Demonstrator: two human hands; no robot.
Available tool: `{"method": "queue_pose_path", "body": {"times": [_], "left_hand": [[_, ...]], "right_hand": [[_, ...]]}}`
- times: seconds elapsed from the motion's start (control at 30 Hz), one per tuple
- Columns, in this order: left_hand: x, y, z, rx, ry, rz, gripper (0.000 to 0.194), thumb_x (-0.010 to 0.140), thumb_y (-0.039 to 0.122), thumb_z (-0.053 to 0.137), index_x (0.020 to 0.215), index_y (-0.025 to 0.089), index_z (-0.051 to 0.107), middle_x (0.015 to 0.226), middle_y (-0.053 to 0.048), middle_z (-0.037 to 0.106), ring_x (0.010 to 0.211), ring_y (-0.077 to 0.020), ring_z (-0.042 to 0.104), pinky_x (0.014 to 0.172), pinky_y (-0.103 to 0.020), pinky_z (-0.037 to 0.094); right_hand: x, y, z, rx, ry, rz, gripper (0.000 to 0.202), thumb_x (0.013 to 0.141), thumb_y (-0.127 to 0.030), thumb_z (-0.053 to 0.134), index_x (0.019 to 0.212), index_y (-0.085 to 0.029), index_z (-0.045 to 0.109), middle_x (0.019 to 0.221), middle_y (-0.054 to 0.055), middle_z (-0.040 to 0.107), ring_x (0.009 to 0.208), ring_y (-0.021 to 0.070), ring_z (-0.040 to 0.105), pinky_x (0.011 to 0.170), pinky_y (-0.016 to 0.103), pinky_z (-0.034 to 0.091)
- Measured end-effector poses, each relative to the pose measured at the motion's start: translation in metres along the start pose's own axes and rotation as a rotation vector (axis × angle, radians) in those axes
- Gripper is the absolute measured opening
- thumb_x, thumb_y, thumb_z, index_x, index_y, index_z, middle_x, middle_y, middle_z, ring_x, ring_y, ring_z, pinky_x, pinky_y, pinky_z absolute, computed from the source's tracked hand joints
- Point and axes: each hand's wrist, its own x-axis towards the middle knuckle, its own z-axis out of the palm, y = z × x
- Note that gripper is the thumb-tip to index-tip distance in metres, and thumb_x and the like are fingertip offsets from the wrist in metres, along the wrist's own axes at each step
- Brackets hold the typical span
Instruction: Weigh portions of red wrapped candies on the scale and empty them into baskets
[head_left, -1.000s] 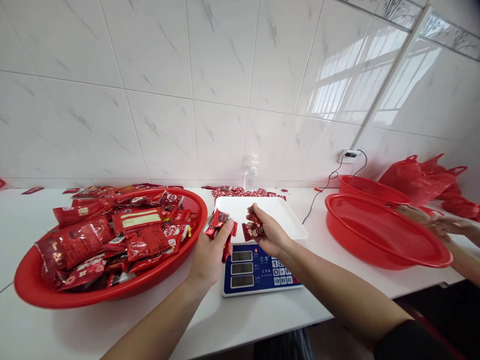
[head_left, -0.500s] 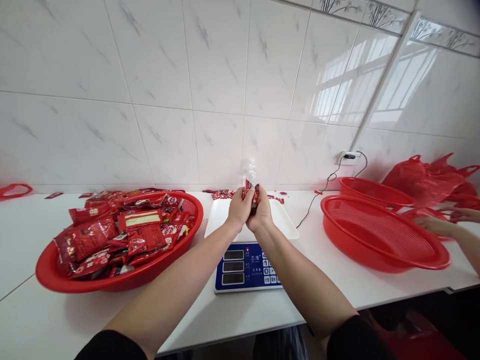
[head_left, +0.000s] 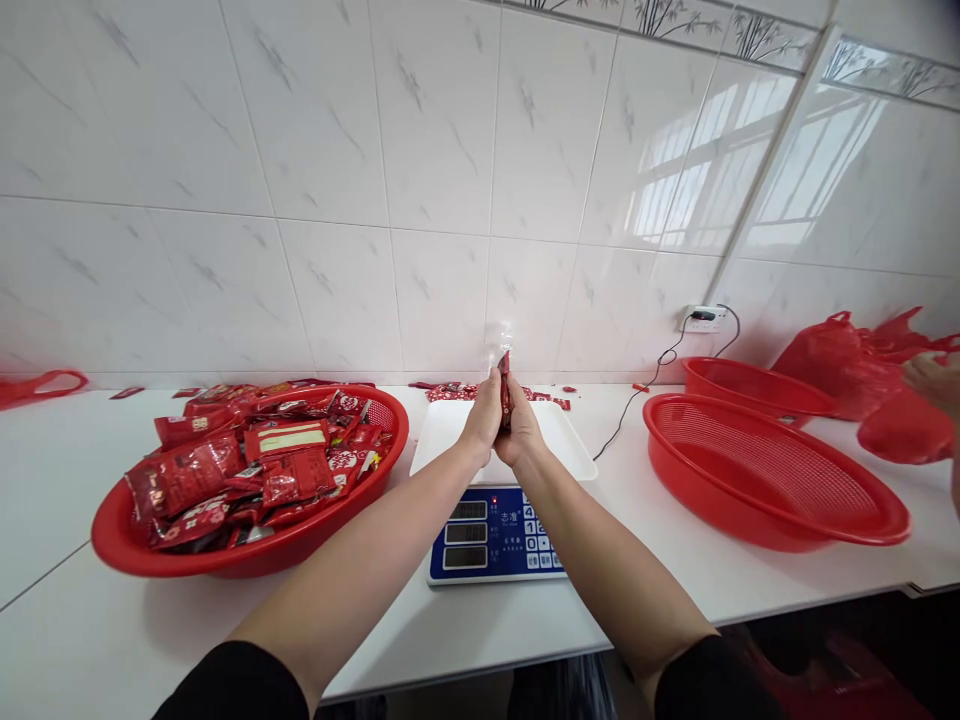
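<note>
The grip is made by both hands together: the left hand [head_left: 482, 418] and the right hand [head_left: 521, 430] close from either side on a narrow bundle of red packets [head_left: 505, 392], with little gap between the palms. How many packets are inside cannot be told, as the fingers hide most of them. The bundle stands on edge within the grip, its long axis running away from the body along the line of the fingers, its far tip showing between the fingertips. Neither hand is nearer; the bundle lies midway between them.

Directly beneath the grip, as seen from above, is the white tray [head_left: 559, 440] of the scale [head_left: 499, 560]; whether anything touches it cannot be told. The scale's keys and displays lie on the body side of the grip, partly behind the forearms. Both arms reach forward and inward, meeting in a V, thumbs uppermost.

To the left of the grip, a red basket [head_left: 112, 545] holds a heap of packets. To its right, well apart, another red basket [head_left: 750, 510] sits on the bench [head_left: 420, 640]. Farther right is a co-worker's hand [head_left: 932, 380], near red bags [head_left: 840, 355].
</note>
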Motion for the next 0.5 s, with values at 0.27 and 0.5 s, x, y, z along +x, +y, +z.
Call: {"method": "queue_pose_path", "body": {"times": [0.27,0.5], "left_hand": [[0.006,-0.008,-0.014,0.022,0.073,-0.059,0.033,0.086,0.039,0.054,0.118,0.028,0.056,0.111,-0.002,0.067,0.103,-0.0199,0.063,0.094,-0.034,0.047],[0.001,-0.008,-0.018,-0.177,-0.062,0.047,0.032,0.087,0.035,0.054,0.117,0.031,0.062,0.121,0.002,0.065,0.115,-0.019,0.057,0.099,-0.029,0.046]], "right_hand": [[-0.001,0.004,-0.004,-0.05,0.002,0.084,0.021,0.072,-0.043,0.068,0.076,-0.023,0.067,0.068,-0.004,0.072,0.074,0.0179,0.067,0.069,0.029,0.052],[-0.006,0.002,-0.001,-0.033,-0.027,0.023,0.019,0.074,-0.041,0.068,0.078,-0.022,0.068,0.073,-0.004,0.073,0.079,0.0169,0.068,0.071,0.027,0.053]]}}
